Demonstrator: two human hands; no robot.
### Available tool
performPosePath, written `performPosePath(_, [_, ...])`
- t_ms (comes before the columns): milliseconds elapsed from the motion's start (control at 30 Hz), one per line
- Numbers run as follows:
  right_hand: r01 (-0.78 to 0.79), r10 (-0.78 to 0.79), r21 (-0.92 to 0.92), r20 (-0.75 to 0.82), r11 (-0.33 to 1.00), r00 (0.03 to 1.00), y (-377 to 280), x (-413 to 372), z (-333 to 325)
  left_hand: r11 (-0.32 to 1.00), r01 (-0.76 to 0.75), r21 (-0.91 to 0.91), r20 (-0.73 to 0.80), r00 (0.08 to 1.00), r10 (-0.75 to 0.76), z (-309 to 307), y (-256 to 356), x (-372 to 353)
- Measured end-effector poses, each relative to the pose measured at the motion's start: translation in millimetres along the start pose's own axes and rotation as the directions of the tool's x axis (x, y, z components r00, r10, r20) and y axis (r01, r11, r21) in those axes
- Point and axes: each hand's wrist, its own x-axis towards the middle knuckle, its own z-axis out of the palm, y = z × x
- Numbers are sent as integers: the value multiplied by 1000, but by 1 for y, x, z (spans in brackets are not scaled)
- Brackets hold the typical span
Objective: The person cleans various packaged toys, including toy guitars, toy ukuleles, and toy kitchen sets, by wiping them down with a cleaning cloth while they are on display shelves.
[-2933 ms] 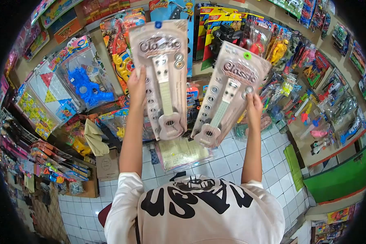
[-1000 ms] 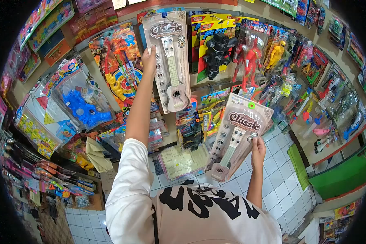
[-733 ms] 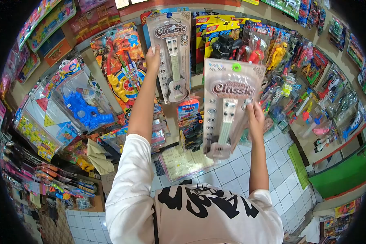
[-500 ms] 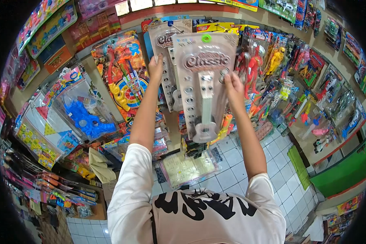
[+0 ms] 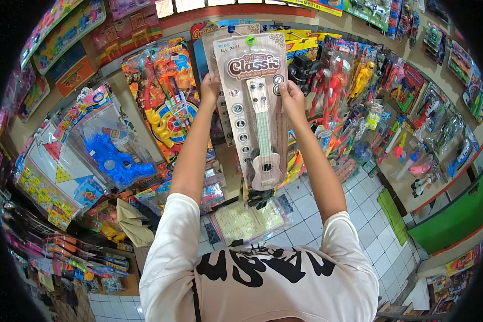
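Observation:
In the head view, a tall clear-fronted pack reads "Classic" and holds a pale toy ukulele. It is held up, slightly tilted, with a green ring at its top hole. My right hand pinches its right edge, thumb in front. A similar pack hangs close behind on a dark blue hook, mostly covered by the front one. My left hand is closed at the left edge of that rear pack, with its fingertips partly hidden behind the card.
A dartboard-and-bow set hangs at left, beside a bagged blue toy. Red and yellow figures hang at right. Below, a plastic-wrapped stack lies near the tiled floor. A green panel stands far right.
The front pack has shifted left and slightly away, and glare has left its window, so the ukulele shows clearly. My right hand has moved left with it; my left hand has barely moved.

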Motion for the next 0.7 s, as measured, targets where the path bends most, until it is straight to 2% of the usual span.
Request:
performPosePath(33, [-18, 18, 9, 17, 1000, 1000, 2, 1, 0, 999, -16, -45, 6, 1000, 17, -1, -3, 3])
performPosePath(133, [-13, 15, -36, 56, 999, 998, 17, 11, 0, 996, 72, -49, 24, 997, -71, -2, 5, -8])
performPosePath(167, [-21, 25, -53, 71, 998, 997, 20, 14, 1, 995, 83, -49, -13, 996, -83, -2, 10, -16])
performPosePath(233, [-24, 26, -34, 59, 999, 998, 22, 19, 10, 993, 103, -49, -88, 990, -107, -2, 15, -34])
performPosePath(333, [0, 6, -87, 62, 996, 998, 42, 33, 20, 998, 52, 22, -58, 997, -51, -12, 12, -68])
performPosePath(367, [9, -5, -80, 48, 997, 999, 50, 38, 21, 993, 121, -13, -64, 990, -122, -15, 12, -77])
performPosePath(433, [27, -25, -62, 21, 998, 999, 51, 42, 31, 992, 127, 10, -74, 989, -125, -23, 0, -89])
performPosePath(467, [-7, 8, -48, 24, 999, 1000, 50, 43, 35, 991, 130, 24, -81, 989, -128, -28, -7, -94])
performPosePath(567, [31, -30, -29, 37, 999, 999, 71, 55, 39, 925, -79, 371, 3, 997, 83, -47, -40, -105])
performPosePath(600, [16, -15, -7, 45, 1000, 999, 74, 55, 41, 965, 47, 259, -9, 999, -46, -44, -26, -111])
performPosePath(700, [36, -32, -66, 65, 997, 997, 80, 60, 46, 962, 3, 273, 30, 999, -11, -47, -34, -119])
